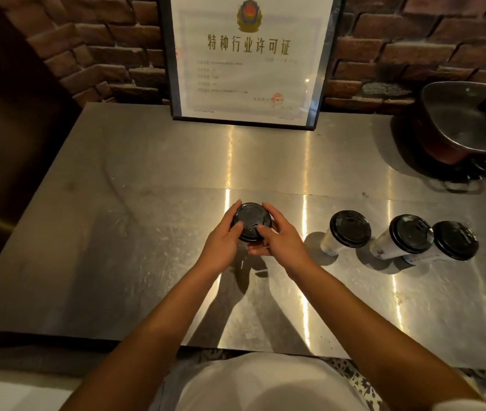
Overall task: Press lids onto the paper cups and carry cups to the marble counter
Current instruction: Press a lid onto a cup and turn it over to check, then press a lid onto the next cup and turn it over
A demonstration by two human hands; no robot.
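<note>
Nearest the camera, the person's white shirt [268, 384] fills the bottom edge, and two bare forearms reach forward over the steel desk [117, 262]. Both hands meet at one paper cup, whose body is almost wholly hidden beneath them, so only its black lid [251, 218] shows from above. The left hand [222, 241] curls round the lid's left side, thumb lying on top of the lid near its edge. The right hand [280, 238] clamps the right side in the same way, thumb on the lid top and fingers wrapped under the rim. The cup stands on the desk about midway across, in front of the person.

To the right, well apart from the held cup, three more lidded cups stand on the desk: one alone [347, 231], then a pair [407, 236] [453, 241] that look to touch each other. All three wear black lids.

Farther back on the right sits a dark pot [467, 126] with a glass lid. At the desk's rear centre, a framed certificate [250, 57] leans against the brick wall [413, 48].
</note>
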